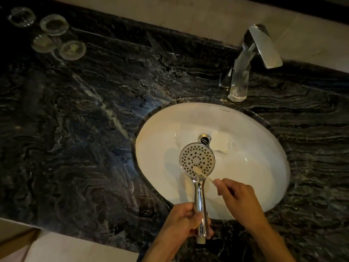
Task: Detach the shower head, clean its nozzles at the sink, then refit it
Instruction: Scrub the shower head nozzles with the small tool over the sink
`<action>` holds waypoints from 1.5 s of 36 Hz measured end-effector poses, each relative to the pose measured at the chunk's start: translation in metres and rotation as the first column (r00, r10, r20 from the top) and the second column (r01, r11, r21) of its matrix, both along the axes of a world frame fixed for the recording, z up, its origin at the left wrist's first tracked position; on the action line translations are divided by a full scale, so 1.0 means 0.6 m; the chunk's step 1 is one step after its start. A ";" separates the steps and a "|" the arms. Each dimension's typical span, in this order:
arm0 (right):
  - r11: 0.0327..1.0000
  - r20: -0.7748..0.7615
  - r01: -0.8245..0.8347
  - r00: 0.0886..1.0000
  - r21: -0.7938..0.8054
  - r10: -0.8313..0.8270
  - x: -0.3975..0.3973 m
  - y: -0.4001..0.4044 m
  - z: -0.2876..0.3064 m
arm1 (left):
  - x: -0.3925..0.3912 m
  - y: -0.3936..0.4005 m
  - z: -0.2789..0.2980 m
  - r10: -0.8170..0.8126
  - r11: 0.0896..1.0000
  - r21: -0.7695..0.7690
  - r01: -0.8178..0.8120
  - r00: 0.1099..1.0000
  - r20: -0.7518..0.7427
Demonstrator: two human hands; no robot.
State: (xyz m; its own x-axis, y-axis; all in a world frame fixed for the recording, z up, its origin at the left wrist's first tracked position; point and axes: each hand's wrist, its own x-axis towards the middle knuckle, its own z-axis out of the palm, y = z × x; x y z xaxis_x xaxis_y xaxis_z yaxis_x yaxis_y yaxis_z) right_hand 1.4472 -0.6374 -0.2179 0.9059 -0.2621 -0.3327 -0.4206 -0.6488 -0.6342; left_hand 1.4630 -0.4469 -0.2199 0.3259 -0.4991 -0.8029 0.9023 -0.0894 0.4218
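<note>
A chrome shower head (197, 160) is held face up over the white sink (255, 148), its round nozzle plate dotted with dark holes. My left hand (186, 220) grips its chrome handle near the lower end. My right hand (238, 193) pinches a pale toothbrush (204, 175), whose bristle end lies on the lower edge of the nozzle plate.
A chrome faucet (245, 61) stands behind the sink on the dark marble counter (85, 129). A white bar of soap (221, 141) lies in the basin beside the drain (204, 138). Several upturned glasses (54, 24) sit at the counter's far left.
</note>
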 end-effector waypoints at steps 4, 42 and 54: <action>0.997 0.080 0.062 0.995 -0.035 -0.059 0.012 -0.018 0.008 | -0.001 0.001 0.001 -0.003 1.000 -0.007 0.003 1.000 -0.003; 0.993 0.088 0.084 0.993 -0.085 -0.076 -0.006 -0.049 0.001 | -0.006 0.005 -0.004 0.003 0.999 -0.033 -0.002 1.000 0.021; 0.992 0.023 -0.079 0.996 -0.096 0.082 -0.014 -0.002 0.002 | -0.009 0.005 -0.013 0.001 1.000 -0.029 0.000 0.999 0.034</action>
State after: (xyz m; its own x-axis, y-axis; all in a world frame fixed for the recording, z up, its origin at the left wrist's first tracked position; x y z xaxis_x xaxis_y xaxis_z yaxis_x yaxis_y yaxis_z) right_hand 1.4386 -0.6384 -0.2169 0.9337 -0.2170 -0.2849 -0.3480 -0.7374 -0.5790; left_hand 1.4576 -0.4439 -0.2274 0.3530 -0.5214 -0.7769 0.8875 -0.0763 0.4545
